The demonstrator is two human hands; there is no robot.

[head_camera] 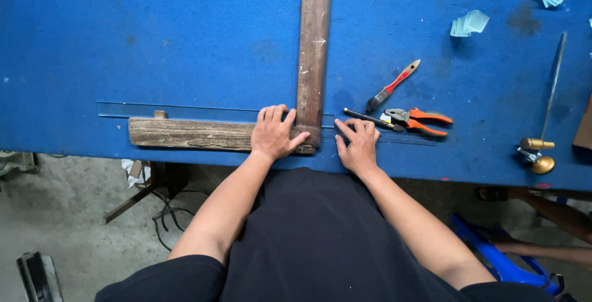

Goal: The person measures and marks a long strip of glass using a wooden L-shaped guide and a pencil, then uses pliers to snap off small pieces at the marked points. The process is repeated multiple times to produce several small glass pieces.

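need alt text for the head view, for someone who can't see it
Seen from above, a person's left hand presses down on a wooden T-square lying over a narrow clear glass strip on a blue table, while the right hand rests flat beside it. Orange-handled pliers, a small red-handled brush and glass offcuts lie to the right.

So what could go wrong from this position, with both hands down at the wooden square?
1. The left hand alone pins the wooden T-square over the clear glass strip; if it slips, the edge may skew.
2. The right hand presses flat beside the glass edge, which could nick the fingers.
3. The orange-handled pliers, the black tool and the brush lie close by and could get knocked.
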